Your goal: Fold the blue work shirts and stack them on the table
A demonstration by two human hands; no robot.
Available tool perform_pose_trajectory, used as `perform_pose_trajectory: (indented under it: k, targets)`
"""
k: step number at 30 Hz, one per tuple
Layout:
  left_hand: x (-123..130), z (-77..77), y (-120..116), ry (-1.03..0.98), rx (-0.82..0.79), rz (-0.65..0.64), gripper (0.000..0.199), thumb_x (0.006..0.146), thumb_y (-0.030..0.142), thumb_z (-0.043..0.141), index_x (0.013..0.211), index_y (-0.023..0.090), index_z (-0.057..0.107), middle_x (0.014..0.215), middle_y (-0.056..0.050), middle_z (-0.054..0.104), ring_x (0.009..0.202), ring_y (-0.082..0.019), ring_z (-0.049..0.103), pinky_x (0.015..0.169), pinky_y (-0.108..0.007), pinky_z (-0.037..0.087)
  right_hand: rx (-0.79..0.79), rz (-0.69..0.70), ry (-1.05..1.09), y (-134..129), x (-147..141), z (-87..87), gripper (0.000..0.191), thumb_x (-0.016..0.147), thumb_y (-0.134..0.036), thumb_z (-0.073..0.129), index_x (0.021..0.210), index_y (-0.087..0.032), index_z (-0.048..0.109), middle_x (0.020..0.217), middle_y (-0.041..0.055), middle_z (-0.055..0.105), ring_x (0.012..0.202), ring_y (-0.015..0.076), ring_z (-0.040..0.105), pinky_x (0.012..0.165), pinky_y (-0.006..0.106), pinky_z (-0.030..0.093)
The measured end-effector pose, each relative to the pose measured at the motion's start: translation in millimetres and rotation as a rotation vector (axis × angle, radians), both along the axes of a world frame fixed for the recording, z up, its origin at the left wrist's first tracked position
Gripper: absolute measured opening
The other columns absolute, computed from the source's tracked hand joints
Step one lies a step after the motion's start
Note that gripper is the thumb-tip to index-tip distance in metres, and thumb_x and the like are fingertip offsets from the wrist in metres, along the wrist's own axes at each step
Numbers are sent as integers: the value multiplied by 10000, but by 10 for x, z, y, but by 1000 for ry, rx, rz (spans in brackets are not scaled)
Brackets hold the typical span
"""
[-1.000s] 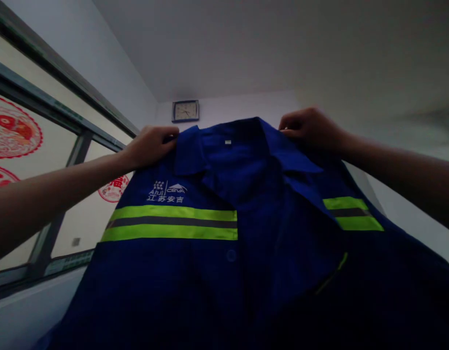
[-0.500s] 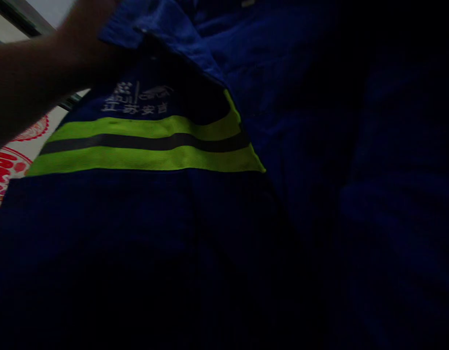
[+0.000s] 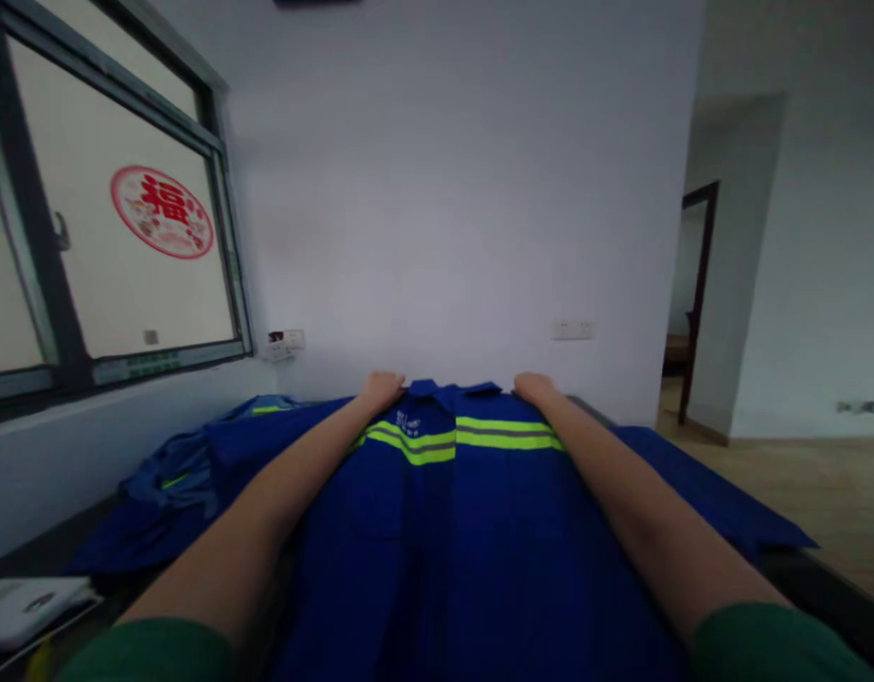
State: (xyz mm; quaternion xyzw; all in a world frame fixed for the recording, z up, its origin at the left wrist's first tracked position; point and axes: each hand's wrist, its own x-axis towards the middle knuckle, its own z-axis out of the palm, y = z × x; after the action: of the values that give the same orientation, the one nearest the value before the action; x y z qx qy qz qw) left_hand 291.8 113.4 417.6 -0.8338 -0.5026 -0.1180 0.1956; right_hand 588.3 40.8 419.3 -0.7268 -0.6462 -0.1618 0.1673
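A dark blue work jacket (image 3: 508, 530) with yellow-green and grey stripes across its chest lies spread out, collar away from me, front side up. My left hand (image 3: 383, 386) is closed on its shoulder, left of the collar. The other shoulder, right of the collar, is in the grip of my right hand (image 3: 536, 388). Both arms reach straight forward over the jacket. One sleeve stretches out to the right, the other to the left. White lettering shows on the left side of the chest.
More blue clothing (image 3: 185, 474) lies crumpled at the left. A white device (image 3: 28, 606) with a cable sits at the lower left. Behind stands a wall (image 3: 437, 218) with sockets (image 3: 572, 330); a window is at the left.
The jacket was raised close before the camera, filling most of the view; it now lies flat and lower. Both hands now show at its shoulders, and the room behind has come into view.
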Motion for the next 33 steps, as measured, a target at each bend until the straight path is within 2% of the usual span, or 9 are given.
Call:
perform_pose_trajectory:
  k: [2,4,6,9,16,21,27,30,33]
  targets:
    - [11,-823,149,9,-96,-23,426,825,173,601,1251,185,583,1242,-165,616,1198,-318,532,1007,-505,371,-115,-2,22,159,-33,-813,183,855,-122,569,972,-95,707,1013,215,692,982,299,658,814,416,515]
    - [36,-1466,242,7,-180,-38,519,836,180,586,1345,230,492,1337,-142,551,1259,-301,480,1034,-514,342,-173,34,41,293,-73,-1417,296,894,-108,486,1137,-117,654,1136,203,652,1092,291,608,865,405,496]
    - [89,-1881,326,-28,-249,-54,538,880,241,540,1402,251,413,1400,-129,492,1296,-282,445,1043,-497,347,-199,91,60,429,-89,-1777,366,916,-120,453,1256,-152,583,1238,162,604,1183,254,545,938,362,459]
    - [206,-2187,470,-178,-305,-99,546,913,325,497,1435,229,367,1458,-131,425,1338,-270,400,1061,-452,356,-194,193,123,648,-34,-2017,380,926,-140,455,1289,-186,557,1284,105,575,1207,190,508,1003,287,402]
    - [329,-2455,610,-298,-307,-239,533,945,352,452,1461,273,343,1539,-104,319,1385,-268,338,1092,-467,333,-113,471,223,950,26,-2322,313,915,-148,499,1182,-214,649,1257,73,622,1174,194,510,1004,362,388]
    - [161,-2492,648,-209,-357,-229,476,977,406,368,1442,304,384,1526,-63,359,1379,-270,352,1114,-469,290,-227,529,86,1040,-208,-2298,307,927,-249,533,1217,-267,630,1264,68,618,1169,260,467,907,425,383]
    - [82,-2290,642,-176,-312,-170,438,939,314,459,1375,275,462,1425,-99,468,1304,-293,415,1062,-482,317,-281,474,57,1180,-434,-2122,240,837,-222,641,1074,-244,673,1206,82,595,1143,309,441,872,442,377]
    - [260,-2107,630,-133,-302,-216,312,855,239,580,1167,237,597,1176,-98,618,1137,-287,535,979,-460,369,-305,487,108,1229,-444,-2083,181,778,-161,669,951,-214,671,1127,74,614,1109,288,459,842,391,402]
    - [497,-2037,650,-202,-486,-215,133,790,266,659,904,202,635,880,-42,672,876,-235,625,832,-370,435,-307,505,237,1255,-384,-2087,191,769,-124,662,944,-199,660,1001,67,637,1052,230,501,809,315,421]
